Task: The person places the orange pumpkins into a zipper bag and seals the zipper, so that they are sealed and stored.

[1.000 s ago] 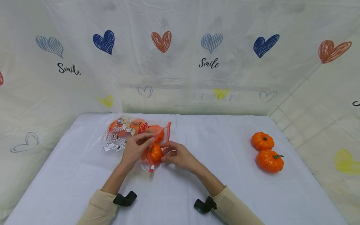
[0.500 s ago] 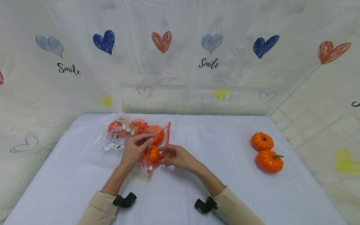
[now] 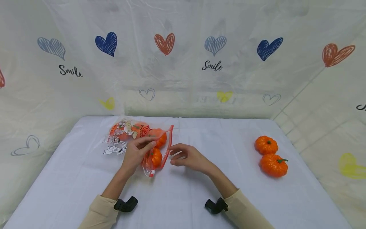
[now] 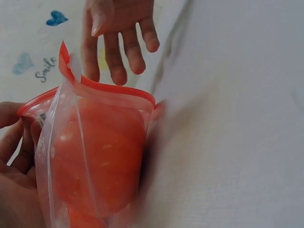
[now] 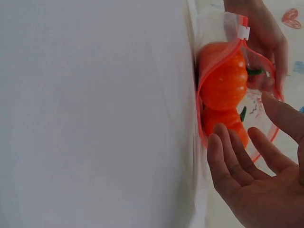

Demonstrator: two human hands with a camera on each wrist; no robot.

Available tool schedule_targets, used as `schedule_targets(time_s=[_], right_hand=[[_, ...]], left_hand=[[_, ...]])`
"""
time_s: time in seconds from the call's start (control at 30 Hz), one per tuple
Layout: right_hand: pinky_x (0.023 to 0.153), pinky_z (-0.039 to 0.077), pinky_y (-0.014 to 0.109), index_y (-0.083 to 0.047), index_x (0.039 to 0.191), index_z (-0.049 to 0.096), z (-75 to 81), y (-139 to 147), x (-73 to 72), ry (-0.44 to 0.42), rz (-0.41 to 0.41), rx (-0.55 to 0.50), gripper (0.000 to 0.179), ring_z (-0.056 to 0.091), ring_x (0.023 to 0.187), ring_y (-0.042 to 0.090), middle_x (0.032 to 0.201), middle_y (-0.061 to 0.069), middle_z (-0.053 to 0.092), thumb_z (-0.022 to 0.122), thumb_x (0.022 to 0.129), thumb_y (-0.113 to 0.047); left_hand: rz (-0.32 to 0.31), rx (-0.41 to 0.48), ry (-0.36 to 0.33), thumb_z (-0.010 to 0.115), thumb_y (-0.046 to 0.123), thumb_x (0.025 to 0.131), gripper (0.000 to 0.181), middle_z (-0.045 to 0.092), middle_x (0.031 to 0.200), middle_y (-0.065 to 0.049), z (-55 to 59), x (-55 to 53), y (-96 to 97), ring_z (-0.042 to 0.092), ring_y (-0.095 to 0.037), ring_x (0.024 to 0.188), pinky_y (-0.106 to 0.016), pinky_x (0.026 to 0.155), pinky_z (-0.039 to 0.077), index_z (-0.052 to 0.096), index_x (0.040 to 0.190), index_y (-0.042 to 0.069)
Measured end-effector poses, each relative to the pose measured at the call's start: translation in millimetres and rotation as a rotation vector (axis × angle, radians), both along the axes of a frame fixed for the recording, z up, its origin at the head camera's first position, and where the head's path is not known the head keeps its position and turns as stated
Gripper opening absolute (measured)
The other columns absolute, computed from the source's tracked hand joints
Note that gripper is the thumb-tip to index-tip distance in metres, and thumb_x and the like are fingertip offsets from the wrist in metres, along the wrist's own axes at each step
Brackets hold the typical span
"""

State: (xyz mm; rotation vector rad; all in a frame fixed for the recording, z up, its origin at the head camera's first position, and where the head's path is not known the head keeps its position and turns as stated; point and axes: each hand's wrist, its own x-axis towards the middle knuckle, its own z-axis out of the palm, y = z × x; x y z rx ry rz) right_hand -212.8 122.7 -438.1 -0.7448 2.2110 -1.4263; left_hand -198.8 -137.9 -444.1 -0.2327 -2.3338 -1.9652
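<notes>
A clear zip bag (image 3: 117,149) with a red-orange zip edge and printed cartoon figures lies on the table, its mouth gaping to the right. Several orange pumpkins are inside; one pumpkin (image 5: 223,78) with a green stem sits just within the mouth, by the white zip slider (image 5: 243,32). My left hand (image 3: 135,154) pinches the bag's upper edge between thumb and fingers. Just right of the mouth, my right hand (image 3: 190,158) is apart from the bag, fingers loosely bent and holding nothing; its spread fingers also show in the left wrist view.
Two more orange pumpkins, a rounder one (image 3: 266,145) and a wider one (image 3: 273,165) with a green stem, lie touching at the table's right side. A white cloth covers the table (image 3: 177,203). Behind it hangs a pale sheet (image 3: 186,79) with printed hearts.
My right hand has left the pumpkin at the bag's mouth and moved right. That pumpkin has shifted slightly left, deeper into the bag. My left hand keeps its pinch.
</notes>
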Motion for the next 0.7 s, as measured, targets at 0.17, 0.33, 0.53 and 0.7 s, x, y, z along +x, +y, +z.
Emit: schedule_targets(time_s=[0.17, 0.33, 0.53, 0.7], right_hand=[[0.095, 0.062, 0.035, -0.011, 0.143, 0.060, 4.9, 18, -2.7, -0.017, -0.073, 0.018, 0.053, 0.071, 0.116, 0.026, 0.134, 0.016, 0.068, 0.077, 0.095, -0.022], [0.095, 0.061, 0.036, -0.012, 0.143, 0.060, 8.5, 34, -3.6, 0.004, -0.124, 0.019, 0.053, 0.070, 0.117, 0.027, 0.135, 0.017, 0.067, 0.077, 0.095, -0.024], [0.094, 0.059, 0.029, -0.011, 0.143, 0.060, 11.3, 52, -2.8, 0.024, -0.171, 0.008, 0.053, 0.070, 0.117, 0.028, 0.136, 0.019, 0.066, 0.078, 0.095, -0.024], [0.090, 0.059, 0.024, -0.011, 0.142, 0.061, 12.7, 65, -1.4, 0.025, -0.201, -0.014, 0.052, 0.070, 0.117, 0.030, 0.137, 0.021, 0.065, 0.078, 0.094, -0.023]], left_hand=[[-0.004, 0.002, 0.014, 0.071, 0.024, 0.100, 0.030, 0.071, 0.129, -0.013, 1.0, 0.5, 0.2, 0.062, -0.012, 0.102, -0.016, 0.085, 0.056, 0.075, 0.126, 0.009], [-0.012, 0.007, 0.023, 0.071, 0.022, 0.100, 0.030, 0.071, 0.128, -0.014, 1.0, 0.6, 0.2, 0.062, -0.012, 0.100, -0.016, 0.084, 0.057, 0.075, 0.126, 0.008], [-0.015, 0.008, 0.016, 0.072, 0.023, 0.099, 0.029, 0.071, 0.126, -0.012, 0.2, 0.1, -0.1, 0.063, -0.013, 0.100, -0.017, 0.083, 0.057, 0.075, 0.125, 0.008], [-0.013, 0.003, 0.009, 0.072, 0.023, 0.099, 0.029, 0.071, 0.128, -0.011, 0.2, 0.5, -0.7, 0.063, -0.013, 0.102, -0.017, 0.084, 0.057, 0.075, 0.125, 0.009]])
